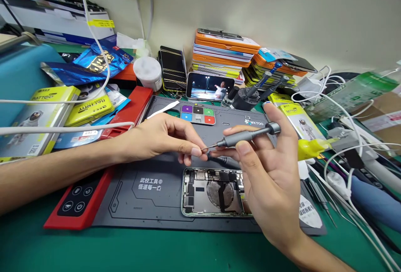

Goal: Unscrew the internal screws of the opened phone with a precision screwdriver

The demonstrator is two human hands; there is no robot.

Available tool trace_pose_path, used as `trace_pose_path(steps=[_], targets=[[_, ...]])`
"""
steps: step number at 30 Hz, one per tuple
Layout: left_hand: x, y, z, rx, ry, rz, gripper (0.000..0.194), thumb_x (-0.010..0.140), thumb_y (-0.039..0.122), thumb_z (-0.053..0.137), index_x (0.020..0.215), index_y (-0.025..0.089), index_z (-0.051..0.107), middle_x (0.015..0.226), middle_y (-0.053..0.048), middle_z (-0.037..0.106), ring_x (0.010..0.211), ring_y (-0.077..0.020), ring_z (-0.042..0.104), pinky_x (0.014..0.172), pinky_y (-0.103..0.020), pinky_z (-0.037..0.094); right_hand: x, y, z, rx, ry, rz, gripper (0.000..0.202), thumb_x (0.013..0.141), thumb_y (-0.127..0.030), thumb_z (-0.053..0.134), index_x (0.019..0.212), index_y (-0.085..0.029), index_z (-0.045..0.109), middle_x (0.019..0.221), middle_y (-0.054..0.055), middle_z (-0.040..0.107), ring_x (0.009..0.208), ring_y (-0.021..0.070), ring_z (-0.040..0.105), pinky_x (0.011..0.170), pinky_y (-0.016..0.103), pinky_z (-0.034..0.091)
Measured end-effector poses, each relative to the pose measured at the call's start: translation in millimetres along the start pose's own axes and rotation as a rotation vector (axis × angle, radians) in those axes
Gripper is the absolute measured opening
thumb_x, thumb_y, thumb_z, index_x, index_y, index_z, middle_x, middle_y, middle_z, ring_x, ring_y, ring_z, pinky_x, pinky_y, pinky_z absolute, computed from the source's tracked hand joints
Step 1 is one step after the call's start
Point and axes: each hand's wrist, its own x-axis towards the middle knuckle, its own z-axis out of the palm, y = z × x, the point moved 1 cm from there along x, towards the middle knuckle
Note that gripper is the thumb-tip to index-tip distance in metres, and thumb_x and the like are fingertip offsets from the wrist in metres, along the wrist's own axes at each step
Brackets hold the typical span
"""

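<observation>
My right hand holds a grey precision screwdriver between thumb and fingers, its tip pointing left. At that tip, my left hand is pinched closed; whatever may be between its fingertips is too small to make out. Below both hands an opened phone lies on the grey work mat, its inner parts showing and its right end hidden by my right hand. A second dark tool is partly visible behind my right fingers.
A colored tile holder lies at the mat's back, before a propped phone playing video. A tool holder stands behind right. Battery boxes and a red-framed panel are left; cables and tools crowd the right.
</observation>
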Motion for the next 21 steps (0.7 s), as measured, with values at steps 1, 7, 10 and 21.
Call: trace_pose_path(steps=[1, 7, 10, 21], targets=[[-0.1, -0.1, -0.1, -0.004, -0.003, 0.001, 0.009, 0.092, 0.012, 0.085, 0.089, 0.020, 0.088, 0.091, -0.002, 0.087, 0.069, -0.0086, 0.076, 0.066, -0.014, 0.064, 0.4, -0.3, 0.3, 0.007, 0.005, 0.002, 0.060, 0.109, -0.022, 0.058, 0.162, -0.032, 0.032, 0.115, 0.007, 0.071, 0.101, 0.0219, 0.076, 0.080, 0.041, 0.075], [-0.4, 0.2, 0.4, -0.014, -0.009, 0.000, 0.010, 0.092, 0.012, 0.086, 0.089, 0.020, 0.088, 0.090, -0.001, 0.087, 0.069, -0.0075, 0.076, 0.066, -0.013, 0.063, 1.6, -2.8, 2.0, 0.001, 0.035, 0.000, 0.057, 0.107, -0.022, 0.064, 0.158, -0.032, 0.039, 0.109, 0.003, 0.075, 0.091, 0.0193, 0.077, 0.079, 0.038, 0.075], [-0.9, 0.4, 0.7, -0.008, -0.015, 0.001, 0.010, 0.092, 0.010, 0.085, 0.089, 0.020, 0.088, 0.090, -0.001, 0.086, 0.068, -0.0076, 0.075, 0.066, -0.013, 0.063, 1.7, -3.0, 1.9, -0.024, 0.044, -0.013, 0.054, 0.107, -0.022, 0.066, 0.155, -0.031, 0.043, 0.107, 0.002, 0.075, 0.091, 0.0186, 0.078, 0.077, 0.035, 0.075], [-0.1, 0.1, 1.3, -0.059, -0.053, 0.009, 0.009, 0.091, 0.009, 0.086, 0.091, 0.018, 0.087, 0.091, -0.002, 0.087, 0.068, -0.0073, 0.076, 0.066, -0.013, 0.064, 2.3, -3.8, 3.0, 0.049, 0.088, 0.075, 0.056, 0.105, -0.031, 0.073, 0.153, -0.032, 0.046, 0.104, 0.000, 0.077, 0.095, 0.0172, 0.078, 0.076, 0.030, 0.075]])
